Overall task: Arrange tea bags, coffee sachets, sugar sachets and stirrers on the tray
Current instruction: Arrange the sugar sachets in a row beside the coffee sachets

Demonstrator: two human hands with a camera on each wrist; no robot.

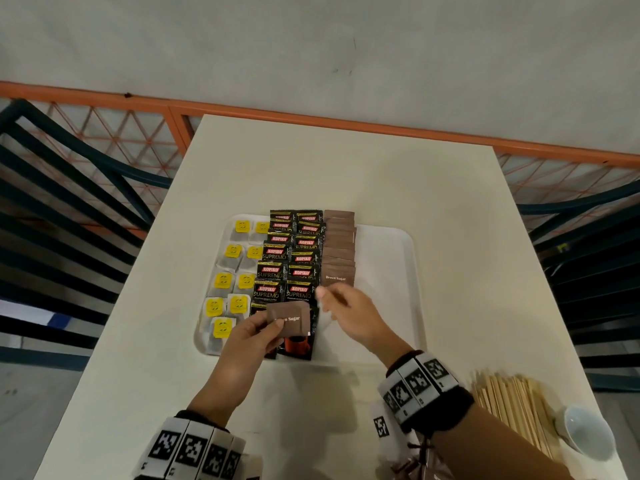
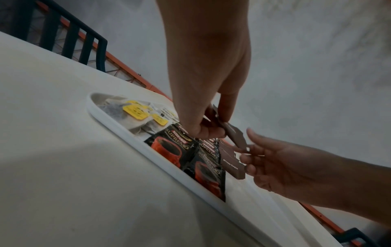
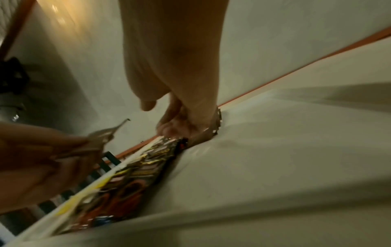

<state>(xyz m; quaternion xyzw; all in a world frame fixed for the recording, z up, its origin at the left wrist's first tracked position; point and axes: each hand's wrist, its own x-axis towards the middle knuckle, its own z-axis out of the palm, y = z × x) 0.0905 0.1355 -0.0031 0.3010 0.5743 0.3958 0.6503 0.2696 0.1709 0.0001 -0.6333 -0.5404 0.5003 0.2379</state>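
A white tray [image 1: 398, 271] lies mid-table. On it, from left to right, are tea bags with yellow tags [image 1: 225, 282], two columns of black coffee sachets [image 1: 287, 268] and one column of brown sugar sachets [image 1: 339, 244]. My left hand [image 1: 266, 329] holds a small stack of brown sugar sachets [image 1: 291, 320] above the near coffee sachets, also visible in the left wrist view [image 2: 234, 135]. My right hand [image 1: 332, 301] pinches one brown sugar sachet [image 2: 232, 167] at the near end of the sugar column. Wooden stirrers [image 1: 512, 407] lie off the tray at the near right.
A white cup [image 1: 585, 431] stands by the stirrers near the table's right edge. Dark slatted chairs flank the table on the left [image 1: 69, 202] and right [image 1: 588, 254]. An orange railing [image 1: 311, 116] runs behind. The tray's right part [image 1: 388, 306] is bare.
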